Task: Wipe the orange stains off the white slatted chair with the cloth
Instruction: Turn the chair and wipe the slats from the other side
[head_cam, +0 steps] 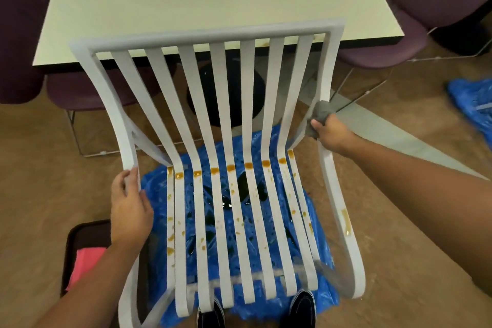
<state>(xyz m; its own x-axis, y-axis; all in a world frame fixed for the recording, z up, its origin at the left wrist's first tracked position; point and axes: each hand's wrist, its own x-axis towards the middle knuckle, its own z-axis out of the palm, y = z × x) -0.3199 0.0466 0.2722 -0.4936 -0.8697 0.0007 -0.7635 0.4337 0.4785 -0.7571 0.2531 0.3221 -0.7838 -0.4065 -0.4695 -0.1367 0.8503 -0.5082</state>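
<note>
- right grip (332,132) curls round the grey cloth (319,112), against the right rail of the white chair (202,34); left grip (129,205) clasps the left rail.
- orange stains (249,165) dot the seat slats, apart from the cloth.
- a bunched cloth could smear them wider.

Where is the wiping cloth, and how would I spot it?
Find the white slatted chair in the middle, then follow its right side rail up from the seat. There the right hand grips a small crumpled grey cloth against the rail. It is grey, unlike the pink cloth in the dark tray lower left.
</note>
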